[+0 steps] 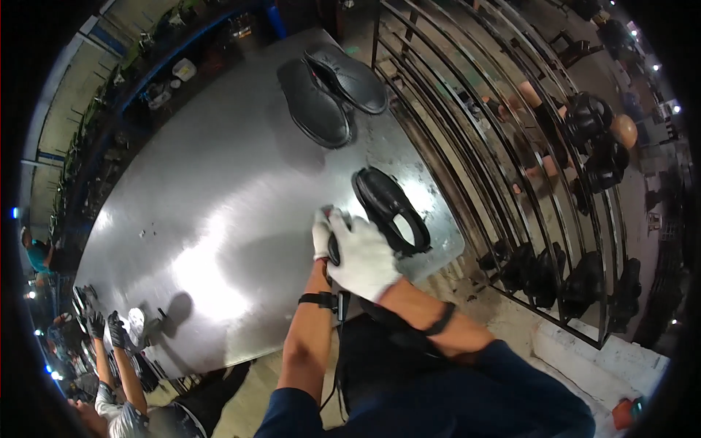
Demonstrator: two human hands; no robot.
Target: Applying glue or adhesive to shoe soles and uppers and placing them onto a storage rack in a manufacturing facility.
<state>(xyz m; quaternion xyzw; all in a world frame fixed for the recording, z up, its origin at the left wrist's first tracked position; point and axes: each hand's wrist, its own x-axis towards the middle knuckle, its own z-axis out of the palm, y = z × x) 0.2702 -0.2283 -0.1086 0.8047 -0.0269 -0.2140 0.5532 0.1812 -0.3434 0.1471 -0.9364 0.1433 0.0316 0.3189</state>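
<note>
My left hand (320, 235) and my right hand (363, 255), both in white gloves, are closed together over the metal table's near right part. Between them shows a small dark object (334, 249), with a bit of red near the fingertips; most of it is hidden, so its kind cannot be told. Just beyond my right hand lies a black shoe (387, 197), its opening toward me and a pale patch inside. Farther off, two black shoe soles (315, 108) rest side by side, partly overlapping.
The metal table (197, 190) reaches far to the left. A metal rack (467, 153) with several black shoes (544, 274) stands along its right side. At the lower left, a co-worker's dark-gloved hands (106, 327) are at the table edge near a pale item (136, 321).
</note>
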